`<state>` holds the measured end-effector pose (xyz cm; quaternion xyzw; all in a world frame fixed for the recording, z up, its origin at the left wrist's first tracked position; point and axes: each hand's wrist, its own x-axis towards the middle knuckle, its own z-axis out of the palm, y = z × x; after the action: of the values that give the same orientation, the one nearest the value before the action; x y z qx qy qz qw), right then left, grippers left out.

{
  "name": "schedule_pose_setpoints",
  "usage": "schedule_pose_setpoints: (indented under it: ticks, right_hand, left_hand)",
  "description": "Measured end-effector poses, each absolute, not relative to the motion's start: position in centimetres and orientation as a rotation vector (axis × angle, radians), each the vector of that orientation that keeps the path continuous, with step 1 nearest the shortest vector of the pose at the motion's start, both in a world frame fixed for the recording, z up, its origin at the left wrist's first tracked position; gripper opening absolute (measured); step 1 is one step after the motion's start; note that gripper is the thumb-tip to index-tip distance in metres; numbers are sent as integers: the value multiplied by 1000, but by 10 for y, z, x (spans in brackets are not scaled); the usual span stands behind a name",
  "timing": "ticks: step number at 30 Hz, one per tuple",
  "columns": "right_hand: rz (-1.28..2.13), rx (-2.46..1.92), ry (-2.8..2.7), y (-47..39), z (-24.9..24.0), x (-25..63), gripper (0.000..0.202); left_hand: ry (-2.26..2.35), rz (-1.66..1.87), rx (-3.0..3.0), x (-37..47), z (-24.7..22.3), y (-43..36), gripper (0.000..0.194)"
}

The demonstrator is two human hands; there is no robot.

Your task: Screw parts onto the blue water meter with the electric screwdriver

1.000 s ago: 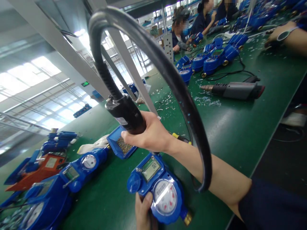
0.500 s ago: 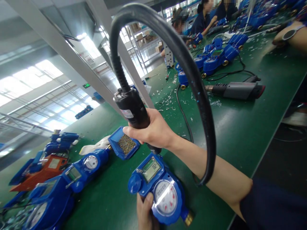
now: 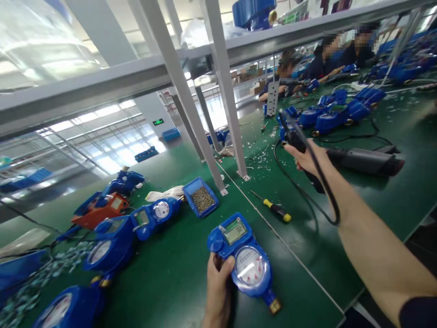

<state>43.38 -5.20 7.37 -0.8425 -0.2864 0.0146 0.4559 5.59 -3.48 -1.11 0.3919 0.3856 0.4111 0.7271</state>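
Observation:
My left hand grips the side of a blue water meter, which lies face up with its display and dial showing and a brass fitting at its lower end. My right hand, out to the right over the bench, is wrapped round a black corded electric screwdriver; its thick cable loops down over my forearm. Between the hands lies a yellow-and-black hand screwdriver. Beyond the meter stands a blue bin of small brass-coloured screws.
More blue meters line the left, near an orange device. A grey heat gun lies beyond my right hand. White posts hold a shelf above the green bench. Co-workers sit at the far right.
My right hand has carried the electric screwdriver from above the meter away to the right. The hand screwdriver has come into view. My left hand still holds the meter; the camera view has shifted.

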Motion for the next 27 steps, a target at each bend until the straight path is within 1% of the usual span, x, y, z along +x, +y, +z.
schedule_pose_setpoints:
  ticks: [3,7,10,13,15,17,19,21,22,24,26,27]
  right_hand:
    - [44,-2472,-762,-47,38,446,62]
    - [75,-2661,-897,-45,6,439,59]
    - [48,-2730,-987,-43,-4,431,53]
    - [-80,-2760,-1064,-40,2,415,51]
    - [-188,-2706,-1123,-42,15,391,56]
    - [-145,-2525,-1205,-49,33,352,62]
    - [211,-2269,-1268,-64,51,300,67]
    - [440,-2159,-1345,-82,62,243,86]
    - [468,-2157,-1392,-90,63,216,98]
    - [456,-2185,-1468,-100,61,174,112]
    - [412,-2225,-1492,-102,55,152,117]
    - [406,-2241,-1490,-100,53,149,116]
  left_hand:
    - [823,890,865,54,-8,-31,74]
    - [775,892,894,49,-4,-23,72]
    - [749,906,895,43,-1,-17,70]
    - [736,938,879,38,-2,-12,71]
    - [719,945,877,35,-5,-9,71]
    - [701,936,886,34,-10,-7,73]
    - [694,938,888,34,-15,-6,76]
    - [707,957,870,36,-19,-8,81]
    - [722,969,856,37,-21,-9,83]
    - [746,989,838,39,-22,-13,87]
    - [739,1010,837,41,-23,-16,87]
    - [730,1018,839,42,-24,-18,82]
